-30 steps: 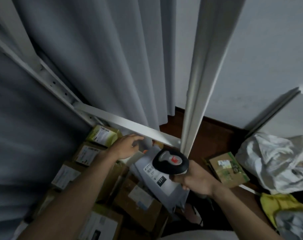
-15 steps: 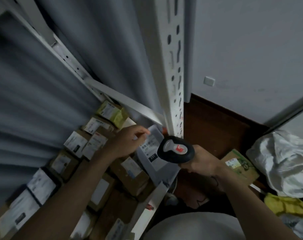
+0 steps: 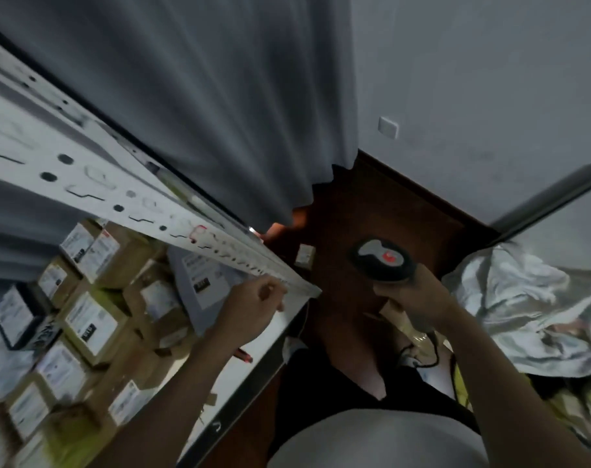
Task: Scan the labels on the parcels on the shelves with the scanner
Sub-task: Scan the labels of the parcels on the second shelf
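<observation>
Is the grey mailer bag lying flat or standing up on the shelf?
Lying flat: the grey mailer bag rests label-up among the boxes, partly hidden behind the shelf post.
</observation>
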